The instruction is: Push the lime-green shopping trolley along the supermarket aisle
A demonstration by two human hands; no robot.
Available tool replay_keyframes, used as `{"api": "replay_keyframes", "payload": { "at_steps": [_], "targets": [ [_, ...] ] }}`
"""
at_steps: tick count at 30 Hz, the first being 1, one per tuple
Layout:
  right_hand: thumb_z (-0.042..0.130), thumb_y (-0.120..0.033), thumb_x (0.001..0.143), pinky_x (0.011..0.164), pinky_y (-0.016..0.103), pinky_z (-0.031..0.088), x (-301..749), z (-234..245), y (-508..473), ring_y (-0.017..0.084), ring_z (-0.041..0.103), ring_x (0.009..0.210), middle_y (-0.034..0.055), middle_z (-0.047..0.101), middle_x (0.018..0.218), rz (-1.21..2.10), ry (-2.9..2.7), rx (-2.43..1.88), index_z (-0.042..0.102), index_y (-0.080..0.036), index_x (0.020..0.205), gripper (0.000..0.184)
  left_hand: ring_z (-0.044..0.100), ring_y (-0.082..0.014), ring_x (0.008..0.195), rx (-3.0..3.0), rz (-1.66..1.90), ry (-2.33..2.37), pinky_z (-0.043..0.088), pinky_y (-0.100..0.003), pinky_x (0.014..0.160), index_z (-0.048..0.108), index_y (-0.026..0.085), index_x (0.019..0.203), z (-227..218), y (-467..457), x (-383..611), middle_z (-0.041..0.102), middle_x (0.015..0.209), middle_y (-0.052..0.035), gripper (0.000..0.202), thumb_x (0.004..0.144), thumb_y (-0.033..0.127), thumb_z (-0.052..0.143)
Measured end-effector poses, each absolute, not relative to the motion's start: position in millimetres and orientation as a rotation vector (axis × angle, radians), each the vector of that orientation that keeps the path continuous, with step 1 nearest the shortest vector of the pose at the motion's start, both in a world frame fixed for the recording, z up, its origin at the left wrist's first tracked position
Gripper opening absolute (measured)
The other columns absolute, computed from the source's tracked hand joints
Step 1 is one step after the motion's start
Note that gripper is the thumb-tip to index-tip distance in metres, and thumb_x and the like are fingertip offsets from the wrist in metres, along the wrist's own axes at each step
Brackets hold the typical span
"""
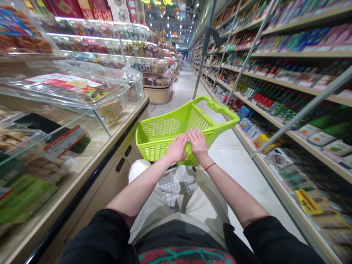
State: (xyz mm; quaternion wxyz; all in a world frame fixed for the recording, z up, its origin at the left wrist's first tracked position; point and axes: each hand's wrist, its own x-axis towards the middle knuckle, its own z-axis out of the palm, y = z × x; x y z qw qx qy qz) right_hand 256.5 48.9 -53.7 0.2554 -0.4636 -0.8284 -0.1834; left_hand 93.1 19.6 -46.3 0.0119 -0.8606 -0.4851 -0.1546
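Note:
A lime-green plastic shopping cart (pixel 162 124) with perforated basket walls stands right before me, turned sideways in the aisle. Nothing shows inside the part of its basket that I can see. My left hand (pixel 177 148) lies over the near rim, fingers across the top and thumb on the outer wall. Close beside it, my right hand (pixel 198 145) is hooked over the same rim, with a thin red band (pixel 210 167) round the wrist. The fingertips of both hands almost meet. The cart's looped handle (pixel 224 110) rises at the right, touched by neither hand.
A glass-edged food counter (pixel 118 132) with packed goods and price cards runs along my left. Tall shelves (pixel 288 128) of bottles and packets line the right. A grey upright post (pixel 205 47) rises behind the cart. The pale tiled aisle (pixel 185 77) stretches ahead.

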Motion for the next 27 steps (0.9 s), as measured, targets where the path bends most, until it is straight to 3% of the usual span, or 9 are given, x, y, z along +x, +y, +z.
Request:
{"api": "replay_keyframes", "payload": {
  "at_steps": [6,13,19,27],
  "targets": [
    [0.04,-0.015,0.098,0.121,0.051,0.028,297.6,-35.1,57.6,0.028,0.039,0.146,0.0123,0.051,0.152,-0.54,-2.294,-1.238,0.052,-0.015,0.146,0.049,0.014,-0.0262,0.156,-2.689,-0.499,-1.484,0.013,-0.044,0.127,0.015,0.005,0.158,-46.6,19.0,90.3,0.016,0.167,-0.0175,0.091,0.078,0.026,0.053],
    [0.036,-0.008,0.097,0.12,0.052,0.027,351.7,-9.4,73.3,0.027,0.038,0.146,0.0122,0.054,0.149,-0.573,-2.04,-1.489,0.057,-0.016,0.14,0.049,0.011,-0.0282,0.156,-2.615,-0.419,-1.563,0.008,-0.044,0.128,0.014,0.001,0.158,-48.7,12.3,77.4,0.014,0.168,-0.0189,0.091,0.081,0.029,0.054],
    [0.038,-0.007,0.094,0.119,0.055,0.029,333.8,-26.0,78.0,0.028,0.037,0.147,0.0165,0.054,0.149,-0.577,-2.0,-1.439,0.055,-0.013,0.142,0.051,0.011,-0.029,0.156,-2.606,-0.426,-1.556,0.008,-0.046,0.128,0.014,0.002,0.158,-54.9,7.9,67.1,0.014,0.167,-0.0194,0.092,0.08,0.029,0.053],
    [0.039,-0.01,0.094,0.121,0.053,0.028,256.4,-54.4,61.7,0.029,0.04,0.145,0.0151,0.054,0.149,-0.483,-2.188,-1.262,0.056,-0.011,0.14,0.049,0.014,-0.0294,0.156,-2.608,-0.453,-1.548,0.009,-0.047,0.127,0.017,0.002,0.157,-55.5,9.0,68.0,0.017,0.167,-0.0198,0.091,0.078,0.028,0.053]
  ]
}}
